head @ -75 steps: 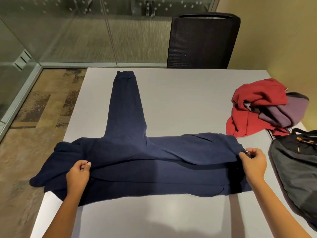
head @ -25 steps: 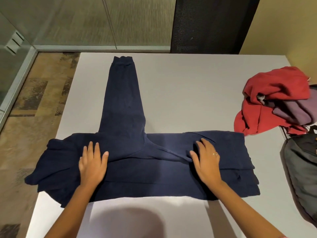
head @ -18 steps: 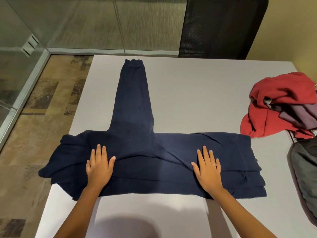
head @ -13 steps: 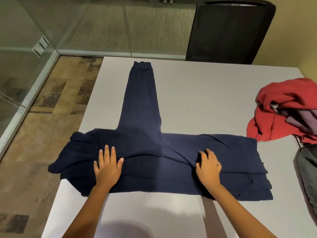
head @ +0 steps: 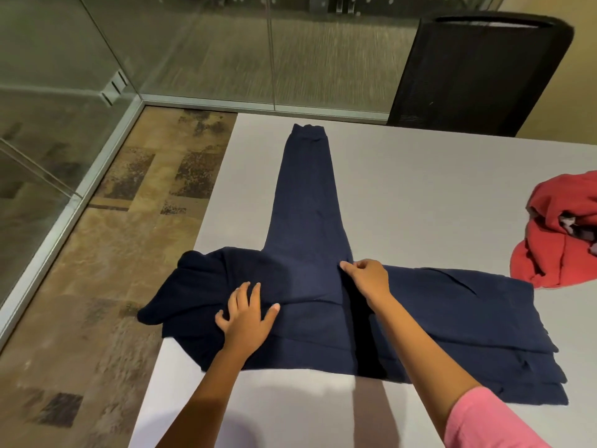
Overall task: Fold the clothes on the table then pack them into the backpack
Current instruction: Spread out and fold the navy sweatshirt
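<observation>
left hand: flat, fingers spread, pressing navy garment on table | right hand: fingers curled, pinching fabric at sleeve base

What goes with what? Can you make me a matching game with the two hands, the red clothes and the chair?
Things:
1. left hand
2. right hand
3. red clothes
4. black chair

Places or states:
A. behind the far edge of the table
B. lies flat with spread fingers on the navy garment
C. bunched in a heap at the right side of the table
D. pinches the navy cloth where the long part meets the folded body

Pairs: 1-B, 2-D, 3-C, 4-A
</observation>
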